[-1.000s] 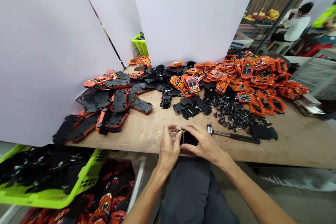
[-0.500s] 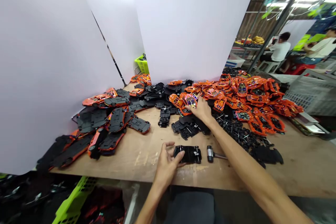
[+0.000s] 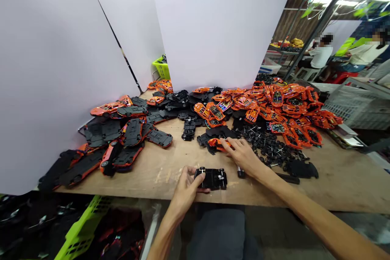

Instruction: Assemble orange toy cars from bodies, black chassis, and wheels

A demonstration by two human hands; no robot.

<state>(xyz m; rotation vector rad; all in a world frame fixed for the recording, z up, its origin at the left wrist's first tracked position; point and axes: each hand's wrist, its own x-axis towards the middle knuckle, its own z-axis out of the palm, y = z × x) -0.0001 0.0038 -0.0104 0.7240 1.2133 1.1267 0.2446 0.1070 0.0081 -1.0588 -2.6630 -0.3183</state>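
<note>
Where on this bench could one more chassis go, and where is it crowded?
Bare wood shows left of the left hand holding a black chassis, and at the bench's right end. Wheels and orange car shells crowd behind the right hand.

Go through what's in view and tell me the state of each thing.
left hand, gripping the black chassis
black chassis, wheels on, flat on the table
right hand, fingers on the orange car body
orange car body, off the main pile
hammer, lying down, partly under the right hand
wheel axles, loose in a heap

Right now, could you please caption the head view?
Left hand holds a black chassis; right hand touches an orange shell.
</note>
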